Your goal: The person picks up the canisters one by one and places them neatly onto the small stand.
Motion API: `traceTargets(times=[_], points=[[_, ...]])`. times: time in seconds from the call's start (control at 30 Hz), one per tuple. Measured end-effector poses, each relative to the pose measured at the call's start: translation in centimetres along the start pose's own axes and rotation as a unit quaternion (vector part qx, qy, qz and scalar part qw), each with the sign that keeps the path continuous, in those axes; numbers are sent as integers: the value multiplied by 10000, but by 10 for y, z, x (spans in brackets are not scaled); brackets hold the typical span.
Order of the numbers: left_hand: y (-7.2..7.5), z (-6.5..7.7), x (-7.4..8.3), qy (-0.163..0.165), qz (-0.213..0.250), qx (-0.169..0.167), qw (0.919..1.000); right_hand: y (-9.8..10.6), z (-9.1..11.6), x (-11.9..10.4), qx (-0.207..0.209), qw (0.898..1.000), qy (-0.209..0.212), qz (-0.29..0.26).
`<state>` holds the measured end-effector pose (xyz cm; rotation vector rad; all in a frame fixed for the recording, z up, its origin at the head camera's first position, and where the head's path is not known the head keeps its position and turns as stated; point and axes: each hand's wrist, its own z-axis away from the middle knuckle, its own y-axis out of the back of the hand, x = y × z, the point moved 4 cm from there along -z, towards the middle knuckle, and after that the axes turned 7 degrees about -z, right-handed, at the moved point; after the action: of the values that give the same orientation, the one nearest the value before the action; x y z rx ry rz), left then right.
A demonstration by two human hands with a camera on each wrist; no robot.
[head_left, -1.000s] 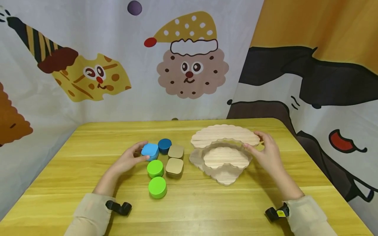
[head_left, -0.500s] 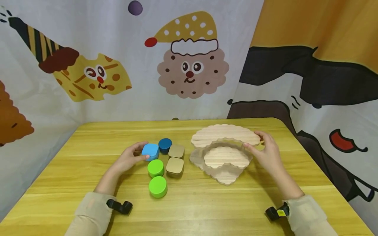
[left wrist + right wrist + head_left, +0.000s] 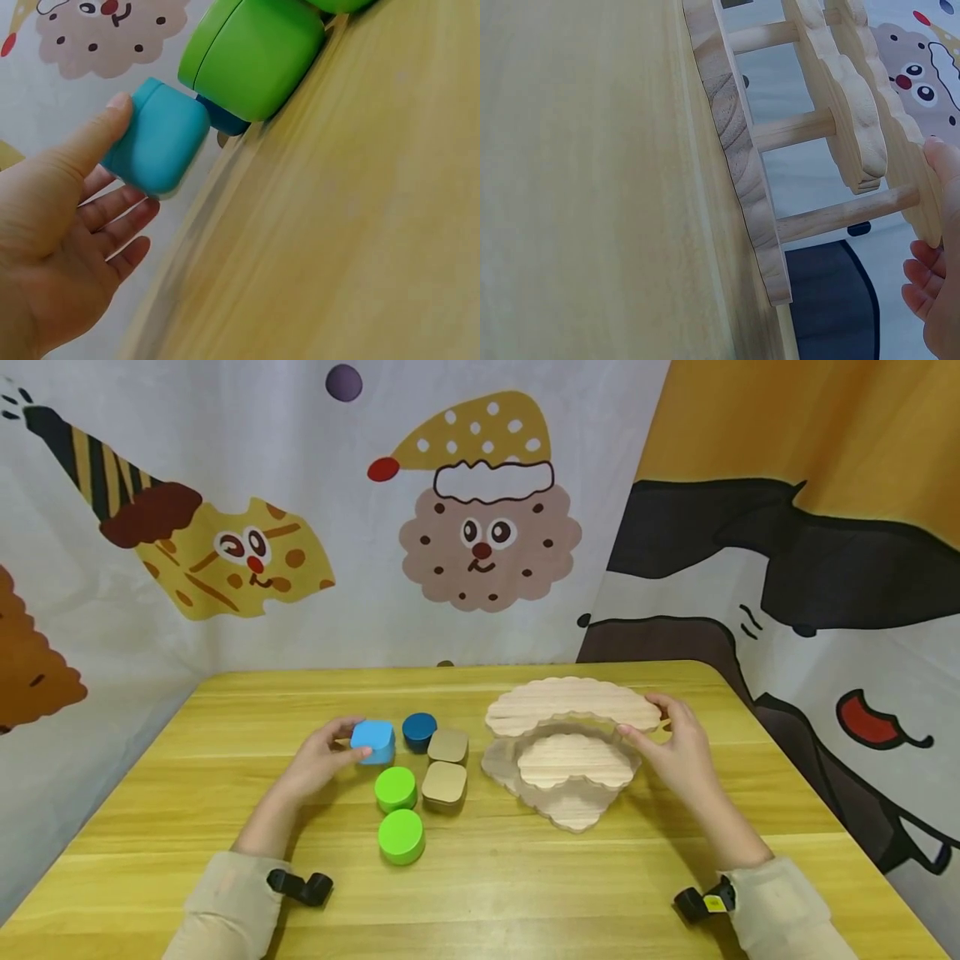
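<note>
Light-blue box (image 3: 372, 742), pinched by my left hand (image 3: 315, 762) | wooden stand (image 3: 573, 702), gripped by my right hand (image 3: 681, 747) | box might slip: shallow pinch

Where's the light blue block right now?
In the head view, the light blue block is left of centre, pinched by the left hand, just left of the dark blue round block.

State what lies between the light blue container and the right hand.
In the head view: the dark blue round container, the farther tan container, then the wooden tiered stand.
</note>
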<state>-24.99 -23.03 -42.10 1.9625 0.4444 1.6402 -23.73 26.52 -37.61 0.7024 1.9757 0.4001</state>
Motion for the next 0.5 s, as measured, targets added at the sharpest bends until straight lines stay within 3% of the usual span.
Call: traceTargets(times=[0.5], points=[[12, 1, 23, -165, 58, 392, 9991, 0, 1, 1, 65, 9999, 122, -24]])
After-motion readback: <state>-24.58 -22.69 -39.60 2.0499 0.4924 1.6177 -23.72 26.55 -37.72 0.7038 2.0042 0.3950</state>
